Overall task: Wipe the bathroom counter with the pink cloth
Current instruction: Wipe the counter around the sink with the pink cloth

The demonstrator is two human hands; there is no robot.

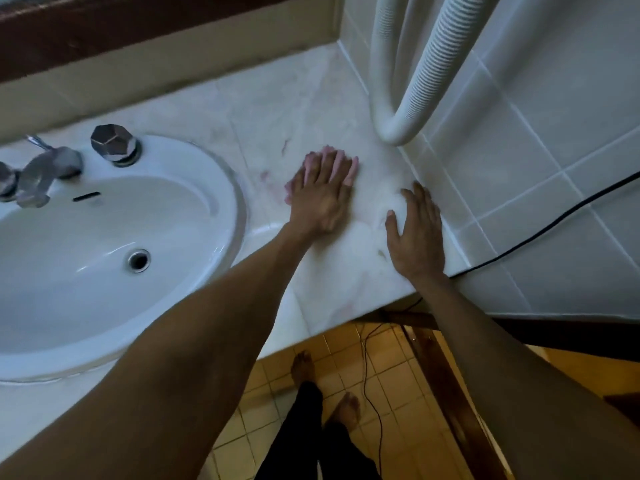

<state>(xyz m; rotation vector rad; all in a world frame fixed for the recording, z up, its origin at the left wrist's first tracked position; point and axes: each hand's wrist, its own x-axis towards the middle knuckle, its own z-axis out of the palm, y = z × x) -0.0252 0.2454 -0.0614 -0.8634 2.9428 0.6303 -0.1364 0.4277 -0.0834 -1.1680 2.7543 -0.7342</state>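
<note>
Both hands lay flat on the surface (277,98). The left hand (322,195) pressed the pink cloth (351,171) down with fingers spread, the cloth showing only as pink edges past the fingertips and beside the palm, right of the sink (114,237). The right hand (415,233) rested open and empty near the tiled wall (519,168), holding nothing. Good wiping here probably called for even palm pressure and overlapping strokes toward the pink smears (268,183). Open room stretched toward the back corner; the hose (398,98), the wall and the front edge close by bounded the sweep.
</note>
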